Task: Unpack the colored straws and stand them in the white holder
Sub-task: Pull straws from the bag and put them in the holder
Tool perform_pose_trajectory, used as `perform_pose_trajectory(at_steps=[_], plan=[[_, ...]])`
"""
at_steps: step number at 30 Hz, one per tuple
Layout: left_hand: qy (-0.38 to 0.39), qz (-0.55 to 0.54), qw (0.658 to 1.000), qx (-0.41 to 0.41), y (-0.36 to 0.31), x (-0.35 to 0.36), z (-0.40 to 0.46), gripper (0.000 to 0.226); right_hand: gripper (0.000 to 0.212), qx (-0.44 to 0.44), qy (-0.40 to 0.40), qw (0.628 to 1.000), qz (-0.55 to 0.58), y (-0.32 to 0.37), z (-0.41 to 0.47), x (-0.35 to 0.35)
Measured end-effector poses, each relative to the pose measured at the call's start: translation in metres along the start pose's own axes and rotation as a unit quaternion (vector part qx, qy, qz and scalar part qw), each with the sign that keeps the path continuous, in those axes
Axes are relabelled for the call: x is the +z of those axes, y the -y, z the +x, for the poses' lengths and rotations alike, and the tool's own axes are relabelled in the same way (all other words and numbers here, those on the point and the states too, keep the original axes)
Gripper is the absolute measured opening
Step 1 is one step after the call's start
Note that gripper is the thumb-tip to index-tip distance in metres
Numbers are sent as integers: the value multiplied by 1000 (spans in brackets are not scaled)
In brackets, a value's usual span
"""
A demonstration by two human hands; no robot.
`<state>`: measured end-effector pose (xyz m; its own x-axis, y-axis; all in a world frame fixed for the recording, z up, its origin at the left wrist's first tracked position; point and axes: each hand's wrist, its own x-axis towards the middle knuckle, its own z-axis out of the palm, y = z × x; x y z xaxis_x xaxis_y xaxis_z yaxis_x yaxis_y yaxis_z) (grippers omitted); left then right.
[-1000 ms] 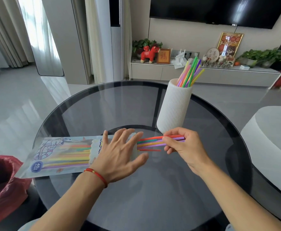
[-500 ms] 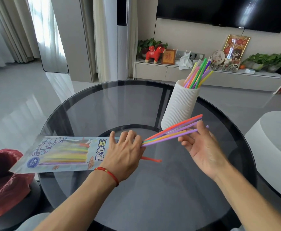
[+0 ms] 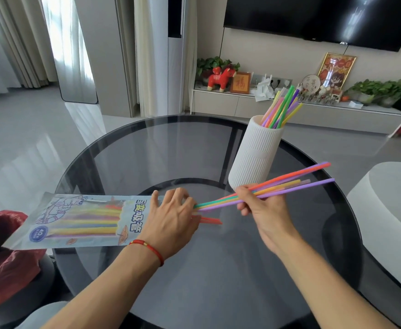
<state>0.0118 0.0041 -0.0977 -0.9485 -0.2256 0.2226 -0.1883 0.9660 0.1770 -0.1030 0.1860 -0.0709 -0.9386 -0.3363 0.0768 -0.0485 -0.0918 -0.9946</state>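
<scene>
Since half second ago, right hand (image 3: pixel 264 210) has closed round pulled bundle (image 3: pixel 287 186), fingers now pinching it mid-length. Bundle long axis runs from frame centre up-right, free tips right of white holder (image 3: pixel 254 155). Left hand (image 3: pixel 171 219) flat, pinning packet (image 3: pixel 75 222) at centre-left. Holder mouth upper right of centre, straws already inside; right hand nearer, just below holder base.

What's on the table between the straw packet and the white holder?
In the head view, the left hand pressing the packet, loose red straws, then bare glass table up to the holder.
</scene>
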Motion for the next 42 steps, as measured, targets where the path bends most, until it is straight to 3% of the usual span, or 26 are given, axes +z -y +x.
perform_pose_trajectory(at_steps=[6,10,16,19,21,24,28,33,38,42], plan=[[30,-7,999,-11,1,6,-1,45,2,-79,6,991,-112,52,11,-68],[44,-2,999,-9,-1,8,-2,44,4,-137,41,952,-270,108,21,-86],[60,-18,998,2,-5,10,-5,37,8,-129,91,902,-403,138,35,-52],[52,-25,998,-1,-6,10,-5,36,22,-122,111,886,-433,127,30,-19],[45,-30,999,-3,-6,10,-5,37,20,-147,89,885,-433,121,27,-5],[46,-38,998,-6,-7,9,-4,37,19,-163,72,919,-350,118,26,7],[43,-44,998,-17,-6,8,-2,35,14,-139,98,960,-223,108,22,20],[49,-54,997,-25,-7,7,-1,34,10,-126,101,977,-138,104,15,27],[55,-63,996,-27,-7,8,0,32,7,-170,100,944,-265,110,18,27],[54,-57,997,-26,-7,7,0,33,17,-138,108,932,-318,93,11,28]])
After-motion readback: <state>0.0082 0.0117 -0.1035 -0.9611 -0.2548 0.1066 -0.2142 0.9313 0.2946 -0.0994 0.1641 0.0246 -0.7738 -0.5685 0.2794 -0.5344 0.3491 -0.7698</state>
